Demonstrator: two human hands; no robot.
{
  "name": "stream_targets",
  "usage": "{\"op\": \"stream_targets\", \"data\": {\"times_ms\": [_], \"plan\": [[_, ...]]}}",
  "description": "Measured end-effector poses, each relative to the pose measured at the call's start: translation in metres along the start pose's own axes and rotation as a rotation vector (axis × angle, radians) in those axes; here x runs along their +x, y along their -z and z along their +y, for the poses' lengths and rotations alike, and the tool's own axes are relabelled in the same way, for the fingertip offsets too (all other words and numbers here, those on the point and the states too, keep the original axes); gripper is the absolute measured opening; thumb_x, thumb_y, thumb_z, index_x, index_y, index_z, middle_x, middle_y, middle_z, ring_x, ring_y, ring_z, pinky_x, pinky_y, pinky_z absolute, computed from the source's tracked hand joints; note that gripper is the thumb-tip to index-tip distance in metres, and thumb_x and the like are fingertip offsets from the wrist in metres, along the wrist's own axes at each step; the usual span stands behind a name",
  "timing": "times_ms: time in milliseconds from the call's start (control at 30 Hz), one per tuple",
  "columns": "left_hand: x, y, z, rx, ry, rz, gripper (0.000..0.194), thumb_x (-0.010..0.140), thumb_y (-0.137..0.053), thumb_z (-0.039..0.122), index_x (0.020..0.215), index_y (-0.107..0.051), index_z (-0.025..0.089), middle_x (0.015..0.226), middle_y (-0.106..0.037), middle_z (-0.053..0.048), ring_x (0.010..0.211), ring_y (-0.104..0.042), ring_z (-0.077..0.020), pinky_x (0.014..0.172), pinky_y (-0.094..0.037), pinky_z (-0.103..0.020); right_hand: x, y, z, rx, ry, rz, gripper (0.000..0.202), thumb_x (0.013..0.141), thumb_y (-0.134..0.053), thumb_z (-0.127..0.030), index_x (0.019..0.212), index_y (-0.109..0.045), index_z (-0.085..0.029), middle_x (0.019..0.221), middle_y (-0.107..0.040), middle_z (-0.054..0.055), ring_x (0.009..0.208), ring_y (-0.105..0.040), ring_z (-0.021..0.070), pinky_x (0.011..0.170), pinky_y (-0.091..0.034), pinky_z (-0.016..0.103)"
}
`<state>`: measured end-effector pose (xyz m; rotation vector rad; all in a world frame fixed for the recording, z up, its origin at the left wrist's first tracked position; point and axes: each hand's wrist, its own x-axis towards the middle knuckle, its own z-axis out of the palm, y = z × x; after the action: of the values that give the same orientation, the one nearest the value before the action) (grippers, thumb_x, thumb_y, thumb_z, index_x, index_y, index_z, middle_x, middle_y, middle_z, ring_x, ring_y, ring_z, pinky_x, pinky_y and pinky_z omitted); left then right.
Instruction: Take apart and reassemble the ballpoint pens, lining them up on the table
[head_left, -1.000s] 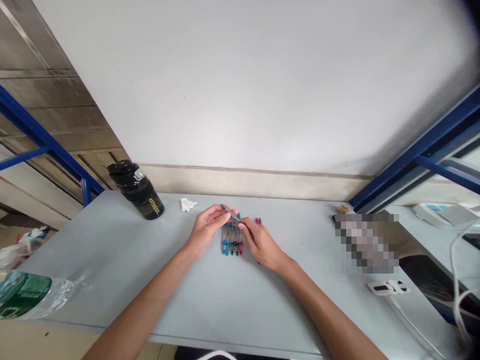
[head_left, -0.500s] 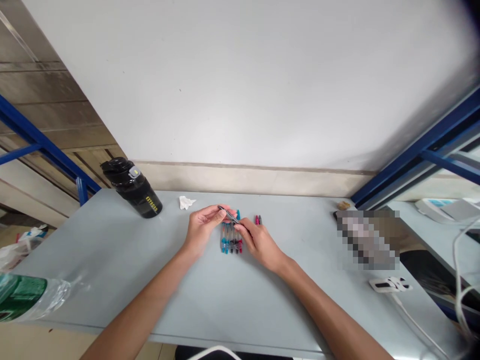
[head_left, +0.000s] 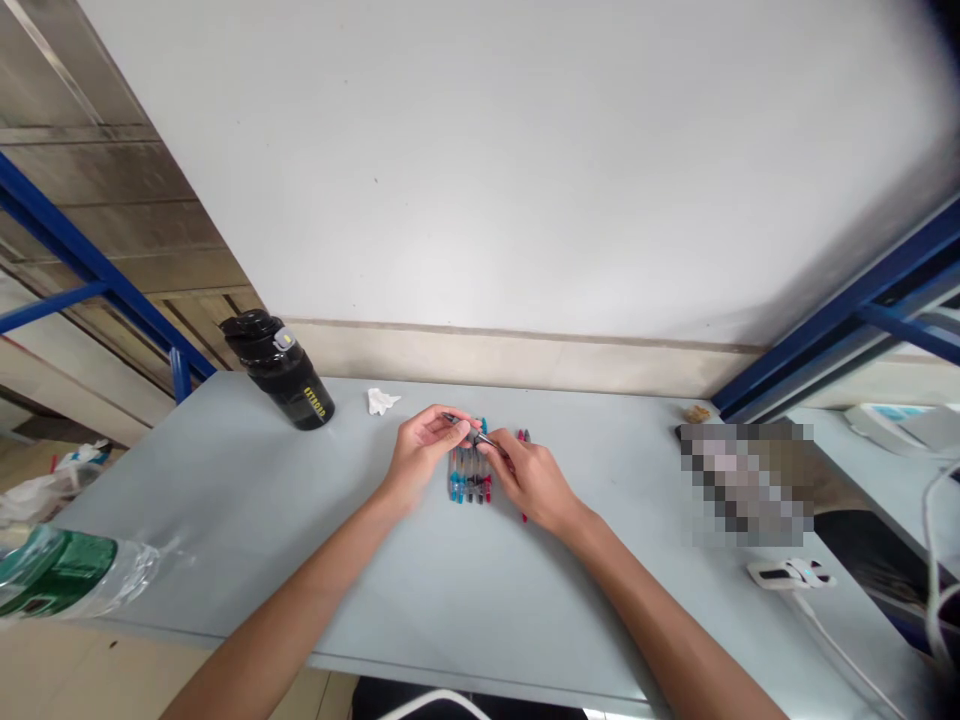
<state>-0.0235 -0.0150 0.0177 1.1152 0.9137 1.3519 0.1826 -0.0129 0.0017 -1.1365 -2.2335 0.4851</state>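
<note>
Dorm-like room: blue frame [head_left: 825,325], plain desk [head_left: 247,500]

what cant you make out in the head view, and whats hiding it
All in the head view:
Held pen: too small to tell if whole or in parts; the left hand and right hand cover some.
Row of pens: upper ends partly hidden by the hands.
Red pen: middle covered by the right hand.
Green-labelled bottle: cut off by the left edge.
Blurred patch: blocky pixels hide what lies there.

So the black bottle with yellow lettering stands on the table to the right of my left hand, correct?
The side is wrong: the head view shows the black bottle with yellow lettering standing on the table to the left of your left hand.
</note>
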Motion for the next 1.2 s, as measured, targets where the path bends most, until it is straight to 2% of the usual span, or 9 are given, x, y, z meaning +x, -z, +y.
{"op": "stream_targets", "data": {"times_ms": [133, 200, 300, 367, 500, 600, 800, 1033, 1200], "plan": [[0.0032, 0.0024, -0.0049, -0.007, 0.038, 0.078, 0.035, 0.084, -0.092, 0.044, 0.081, -0.068, 0.018, 0.075, -0.071, -0.002, 0.072, -0.065, -0.0145, 0.073, -0.053, -0.03, -0.001, 0.0009, -0.0033, 0.014, 0.038, 0.013, 0.038, 0.12, -0.031, -0.044, 0.105, -0.058, -0.023, 0.07, -0.056, -0.003, 0.054, -0.041, 0.0153, 0.058, -0.029, 0.03], [0.003, 0.0023, -0.0033, -0.033, 0.044, 0.055, 0.034, 0.085, -0.092, 0.044, 0.086, -0.068, 0.019, 0.08, -0.073, -0.002, 0.076, -0.067, -0.016, 0.073, -0.053, -0.03, -0.0015, 0.0018, -0.0038, 0.018, 0.047, 0.031, 0.038, 0.12, -0.03, -0.042, 0.106, -0.059, -0.023, 0.07, -0.056, -0.003, 0.054, -0.041, 0.0151, 0.058, -0.029, 0.03], [0.0015, 0.0018, 0.0018, -0.058, 0.024, -0.024, 0.039, 0.085, -0.091, 0.041, 0.115, -0.074, 0.022, 0.113, -0.08, -0.01, 0.107, -0.073, -0.0251, 0.087, -0.058, -0.037, -0.0013, 0.0036, -0.0028, 0.014, 0.045, 0.061, 0.038, 0.12, -0.031, -0.042, 0.106, -0.06, -0.022, 0.069, -0.055, -0.003, 0.053, -0.041, 0.015, 0.058, -0.029, 0.03], [0.0012, 0.002, 0.0033, -0.041, 0.005, -0.055, 0.041, 0.086, -0.091, 0.04, 0.118, -0.075, 0.021, 0.12, -0.08, -0.014, 0.115, -0.073, -0.0283, 0.092, -0.058, -0.039, -0.0009, 0.0044, -0.002, 0.011, 0.043, 0.07, 0.038, 0.12, -0.032, -0.042, 0.105, -0.06, -0.022, 0.068, -0.054, -0.003, 0.053, -0.041, 0.015, 0.058, -0.03, 0.03], [0.003, 0.0037, -0.0011, -0.014, 0.024, 0.016, 0.03, 0.084, -0.092, 0.041, 0.096, -0.077, 0.018, 0.097, -0.079, -0.009, 0.091, -0.073, -0.0215, 0.082, -0.056, -0.034, -0.0005, 0.0045, -0.0024, -0.009, 0.056, 0.066, 0.038, 0.12, -0.032, -0.042, 0.106, -0.06, -0.022, 0.07, -0.057, -0.002, 0.053, -0.041, 0.0145, 0.058, -0.028, 0.03], [0.004, 0.0031, -0.0044, -0.038, 0.059, 0.067, 0.033, 0.083, -0.093, 0.042, 0.085, -0.071, 0.018, 0.081, -0.073, -0.003, 0.08, -0.069, -0.0176, 0.076, -0.054, -0.031, -0.0006, 0.0047, -0.0032, -0.039, 0.068, 0.061, 0.038, 0.121, -0.032, -0.042, 0.11, -0.062, -0.022, 0.074, -0.063, -0.001, 0.053, -0.043, 0.0141, 0.058, -0.028, 0.03], [0.0031, -0.0023, -0.0019, -0.098, 0.086, 0.07, 0.043, 0.084, -0.091, 0.047, 0.077, -0.06, 0.019, 0.094, -0.078, -0.008, 0.087, -0.07, -0.0197, 0.075, -0.054, -0.031, -0.0005, 0.0052, -0.0025, -0.061, 0.092, 0.07, 0.033, 0.12, -0.035, -0.042, 0.113, -0.061, -0.023, 0.085, -0.07, 0.002, 0.061, -0.053, 0.0154, 0.058, -0.03, 0.03], [0.0027, -0.0042, -0.0037, -0.09, 0.067, 0.117, 0.049, 0.081, -0.094, 0.044, 0.07, -0.053, 0.02, 0.075, -0.07, -0.001, 0.069, -0.063, -0.0135, 0.074, -0.052, -0.031, -0.0018, 0.0024, -0.0001, -0.033, 0.046, -0.007, 0.011, 0.114, -0.042, -0.029, 0.112, -0.051, -0.023, 0.081, -0.07, 0.001, 0.056, -0.054, 0.0176, 0.058, -0.029, 0.029], [0.0073, 0.0018, -0.0018, -0.102, 0.054, 0.143, 0.048, 0.08, -0.095, 0.043, 0.074, -0.053, 0.02, 0.085, -0.077, -0.005, 0.073, -0.067, -0.015, 0.076, -0.054, -0.031, -0.0018, 0.0056, -0.0036, 0.031, 0.023, -0.06, 0.029, 0.117, -0.043, -0.049, 0.126, -0.054, -0.024, 0.071, -0.063, -0.004, 0.056, -0.056, 0.0178, 0.061, -0.035, 0.028]]}}
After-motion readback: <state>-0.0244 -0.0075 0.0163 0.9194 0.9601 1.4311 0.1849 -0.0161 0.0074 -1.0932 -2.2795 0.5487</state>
